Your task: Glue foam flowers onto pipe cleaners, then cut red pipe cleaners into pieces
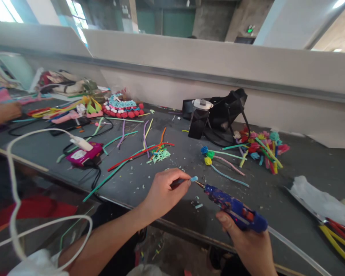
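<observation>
My left hand [168,188] pinches a short light-blue piece of pipe cleaner [194,178] between thumb and fingertips, above the dark table. My right hand [247,237] is wrapped round a blue hot glue gun [232,207], with a long clear glue stick [299,251] coming out of its back. The metal nozzle is right at the blue piece; whether they touch I cannot tell. Below lies another cut blue bit [199,206]. Beyond the nozzle are pipe-cleaner flowers with blue, green and yellow [208,161] heads. A pile of pale green clippings [161,155] lies past my left hand.
Loose pipe cleaners [140,155] lie about the table. A purple power adapter [84,153] with a white cable stands left, a black bag [227,109] at the back, a flower bunch [261,149] and pliers-like handles [337,241] at right. Another person's hand [5,113] shows far left.
</observation>
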The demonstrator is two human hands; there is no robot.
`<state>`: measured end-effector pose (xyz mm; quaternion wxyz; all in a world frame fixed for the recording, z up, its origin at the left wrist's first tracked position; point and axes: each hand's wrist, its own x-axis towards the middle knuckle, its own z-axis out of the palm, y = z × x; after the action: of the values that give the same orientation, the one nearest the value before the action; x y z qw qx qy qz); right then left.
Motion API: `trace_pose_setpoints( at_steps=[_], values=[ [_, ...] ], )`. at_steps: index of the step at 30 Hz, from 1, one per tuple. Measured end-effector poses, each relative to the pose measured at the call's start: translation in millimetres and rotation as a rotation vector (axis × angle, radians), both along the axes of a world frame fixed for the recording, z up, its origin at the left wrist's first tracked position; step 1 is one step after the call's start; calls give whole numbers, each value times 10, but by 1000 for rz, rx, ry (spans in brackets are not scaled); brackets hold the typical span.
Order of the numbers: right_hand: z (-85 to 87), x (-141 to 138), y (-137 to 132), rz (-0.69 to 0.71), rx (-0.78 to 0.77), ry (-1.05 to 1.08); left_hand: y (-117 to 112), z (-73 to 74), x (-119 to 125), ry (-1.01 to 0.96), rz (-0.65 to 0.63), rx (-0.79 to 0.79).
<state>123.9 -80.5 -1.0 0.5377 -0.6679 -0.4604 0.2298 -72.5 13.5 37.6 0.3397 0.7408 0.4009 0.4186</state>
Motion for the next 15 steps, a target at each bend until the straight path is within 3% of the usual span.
trace_pose_setpoints(
  at_steps=[15],
  values=[
    [92,-38,-4,-49,-57,-50,-5,0,9,7,-2,-13]
  ],
)
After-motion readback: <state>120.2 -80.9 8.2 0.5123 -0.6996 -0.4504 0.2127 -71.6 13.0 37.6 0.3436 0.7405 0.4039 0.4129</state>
